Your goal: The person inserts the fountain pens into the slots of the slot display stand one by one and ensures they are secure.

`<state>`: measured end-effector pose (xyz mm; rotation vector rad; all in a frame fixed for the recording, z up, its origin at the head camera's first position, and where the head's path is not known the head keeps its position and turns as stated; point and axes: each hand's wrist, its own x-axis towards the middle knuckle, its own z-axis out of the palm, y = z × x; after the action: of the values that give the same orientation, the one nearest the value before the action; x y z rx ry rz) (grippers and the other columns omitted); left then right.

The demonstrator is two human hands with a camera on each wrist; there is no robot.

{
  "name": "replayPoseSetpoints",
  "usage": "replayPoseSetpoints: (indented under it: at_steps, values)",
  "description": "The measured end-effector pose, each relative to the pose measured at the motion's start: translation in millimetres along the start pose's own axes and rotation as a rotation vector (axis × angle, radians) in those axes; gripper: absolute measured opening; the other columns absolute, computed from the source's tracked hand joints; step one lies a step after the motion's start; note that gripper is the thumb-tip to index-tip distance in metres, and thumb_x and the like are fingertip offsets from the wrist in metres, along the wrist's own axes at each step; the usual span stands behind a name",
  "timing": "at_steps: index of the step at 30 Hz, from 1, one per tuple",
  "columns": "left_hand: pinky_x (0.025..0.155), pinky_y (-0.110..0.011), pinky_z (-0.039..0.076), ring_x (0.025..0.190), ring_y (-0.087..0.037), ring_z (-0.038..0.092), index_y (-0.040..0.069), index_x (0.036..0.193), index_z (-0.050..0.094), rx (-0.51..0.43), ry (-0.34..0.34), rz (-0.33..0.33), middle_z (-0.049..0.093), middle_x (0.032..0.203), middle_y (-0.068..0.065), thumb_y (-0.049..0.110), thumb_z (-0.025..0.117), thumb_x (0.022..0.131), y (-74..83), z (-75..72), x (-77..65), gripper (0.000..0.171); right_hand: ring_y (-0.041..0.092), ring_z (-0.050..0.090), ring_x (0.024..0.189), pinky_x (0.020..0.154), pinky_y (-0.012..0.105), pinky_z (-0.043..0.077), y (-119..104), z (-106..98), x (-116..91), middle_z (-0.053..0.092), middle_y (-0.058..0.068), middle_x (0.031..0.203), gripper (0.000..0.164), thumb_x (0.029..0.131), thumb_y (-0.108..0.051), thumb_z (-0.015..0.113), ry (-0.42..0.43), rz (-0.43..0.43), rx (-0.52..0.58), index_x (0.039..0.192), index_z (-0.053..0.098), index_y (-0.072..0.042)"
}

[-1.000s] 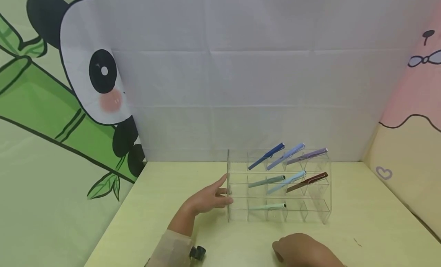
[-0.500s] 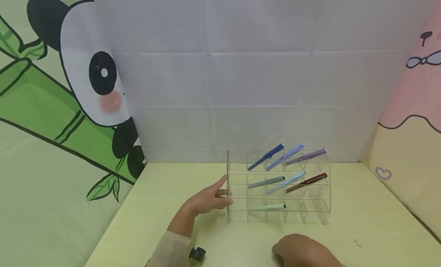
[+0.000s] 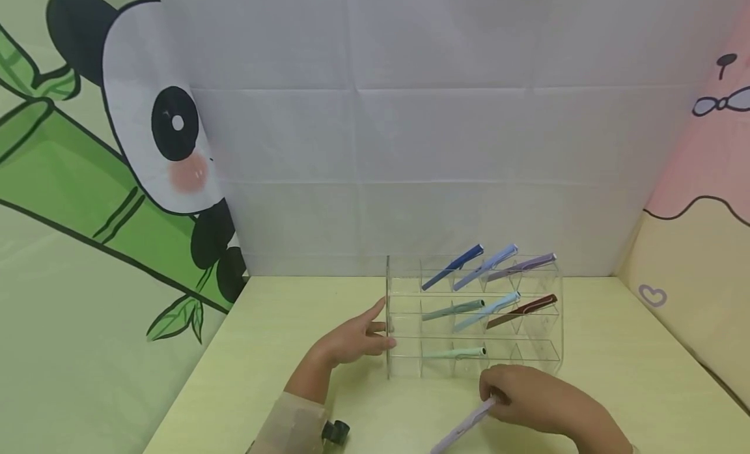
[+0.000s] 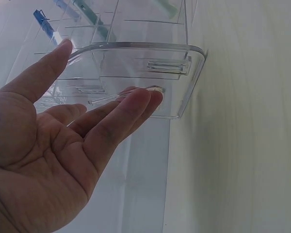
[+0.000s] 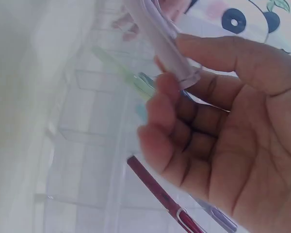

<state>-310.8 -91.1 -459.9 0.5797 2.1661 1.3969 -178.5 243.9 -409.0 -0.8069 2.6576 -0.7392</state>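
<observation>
My right hand [image 3: 536, 397] pinches a pale lilac pen [image 3: 463, 428] near one end, just in front of a clear acrylic pen rack [image 3: 404, 337]. In the right wrist view the lilac pen [image 5: 167, 48] sits between thumb and bent fingers. My left hand [image 3: 351, 338] touches the rack's left side with fingers extended; in the left wrist view its fingertips meet the clear side panel. Pens lean in the rack: dark blue [image 3: 452, 268], periwinkle [image 3: 486, 267] and purple [image 3: 523, 266] on top; grey-green [image 3: 453, 309], light blue [image 3: 487, 311] and dark red [image 3: 521, 311] in the middle; pale green [image 3: 456, 353] below.
The rack stands on a pale yellow table [image 3: 293, 297], near a white cloth backdrop [image 3: 433, 141]. Cartoon-printed panels flank it, with a panda [image 3: 152, 115] on the left. A small black piece [image 3: 336, 432] is at the left sleeve.
My right hand has moved up from the table's front toward the rack, and the lilac pen has come into view in its grip. The left hand and the rack have stayed put.
</observation>
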Motion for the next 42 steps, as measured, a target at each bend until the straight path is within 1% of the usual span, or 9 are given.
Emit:
replayPoseSetpoints:
  at_steps: [8, 13, 15, 19, 25, 31, 35, 38, 42]
  values:
    - [0.107, -0.059, 0.039, 0.115, -0.028, 0.065, 0.046, 0.155, 0.002, -0.005, 0.002, -0.008, 0.036, 0.155, -0.017, 0.047, 0.072, 0.087, -1.0, -0.5, -1.1, 0.097, -0.002, 0.051, 0.078, 0.065, 0.022, 0.046, -7, -6, 2, 0.056, -0.021, 0.088, 0.007, 0.096, -0.037, 0.064, 0.132, -0.044, -0.020, 0.094, 0.060, -0.031]
    - [0.107, -0.058, 0.038, 0.115, -0.029, 0.065, 0.047, 0.155, 0.001, -0.008, 0.000, -0.008, 0.036, 0.155, -0.017, 0.047, 0.072, 0.088, -0.2, 0.2, -1.8, 0.097, 0.002, 0.066, 0.089, 0.072, 0.025, 0.054, -11, -1, 7, 0.067, -0.020, 0.099, 0.007, 0.097, -0.036, 0.061, 0.165, -0.055, 0.028, 0.103, 0.061, -0.033]
    - [0.107, -0.058, 0.038, 0.115, -0.028, 0.064, 0.046, 0.155, 0.001, -0.008, 0.000, -0.006, 0.036, 0.155, -0.017, 0.046, 0.071, 0.088, 0.0, 0.3, -1.4, 0.097, 0.003, 0.067, 0.090, 0.073, 0.026, 0.055, -12, 2, 10, 0.069, -0.017, 0.102, 0.008, 0.099, -0.035, 0.059, 0.163, -0.069, 0.065, 0.106, 0.060, -0.033]
    - [0.107, -0.057, 0.039, 0.115, -0.028, 0.065, 0.044, 0.156, 0.001, -0.004, 0.000, 0.000, 0.037, 0.155, -0.017, 0.044, 0.071, 0.089, 0.7, 0.4, -0.4, 0.096, 0.001, 0.066, 0.088, 0.073, 0.024, 0.055, -14, 10, 17, 0.069, -0.015, 0.100, 0.008, 0.100, -0.033, 0.058, 0.174, -0.108, 0.107, 0.107, 0.062, -0.033]
    - [0.107, -0.057, 0.039, 0.115, -0.028, 0.065, 0.044, 0.156, 0.001, -0.004, -0.003, 0.000, 0.036, 0.155, -0.018, 0.042, 0.071, 0.090, 1.6, 0.4, -0.7, 0.096, -0.003, 0.062, 0.088, 0.072, 0.024, 0.054, -14, 17, 24, 0.068, -0.016, 0.100, 0.012, 0.100, -0.033, 0.056, 0.213, -0.135, 0.090, 0.110, 0.062, -0.034]
    - [0.105, -0.055, 0.042, 0.117, -0.028, 0.063, 0.044, 0.156, 0.001, -0.006, -0.002, 0.005, 0.036, 0.155, -0.019, 0.043, 0.072, 0.089, 1.4, 0.2, -1.8, 0.097, 0.001, 0.064, 0.089, 0.074, 0.024, 0.055, -6, 18, 26, 0.068, -0.014, 0.100, 0.013, 0.101, -0.032, 0.055, 0.234, -0.163, 0.116, 0.113, 0.061, -0.032]
    - [0.106, -0.054, 0.042, 0.117, -0.029, 0.063, 0.044, 0.156, 0.001, -0.002, -0.001, 0.003, 0.036, 0.155, -0.018, 0.045, 0.071, 0.089, 1.3, 0.3, -2.6, 0.097, 0.004, 0.067, 0.096, 0.077, 0.025, 0.057, 6, 11, 23, 0.069, -0.010, 0.102, 0.015, 0.101, -0.032, 0.055, 0.269, -0.169, 0.182, 0.114, 0.062, -0.029]
    - [0.106, -0.053, 0.043, 0.119, -0.028, 0.062, 0.045, 0.156, 0.001, -0.003, -0.001, 0.003, 0.036, 0.155, -0.018, 0.045, 0.071, 0.088, 0.6, 0.4, -2.2, 0.097, 0.008, 0.068, 0.095, 0.076, 0.028, 0.058, 18, -1, 18, 0.070, -0.003, 0.104, 0.018, 0.101, -0.029, 0.056, 0.285, -0.172, 0.278, 0.117, 0.062, -0.024]
    - [0.106, -0.053, 0.043, 0.118, -0.028, 0.063, 0.043, 0.156, 0.001, -0.005, -0.003, 0.006, 0.037, 0.155, -0.017, 0.045, 0.072, 0.088, 0.6, 0.1, -1.1, 0.098, 0.015, 0.071, 0.093, 0.076, 0.033, 0.059, 39, -19, 6, 0.070, 0.008, 0.108, 0.025, 0.102, -0.017, 0.054, 0.321, -0.194, 0.413, 0.126, 0.057, -0.011]
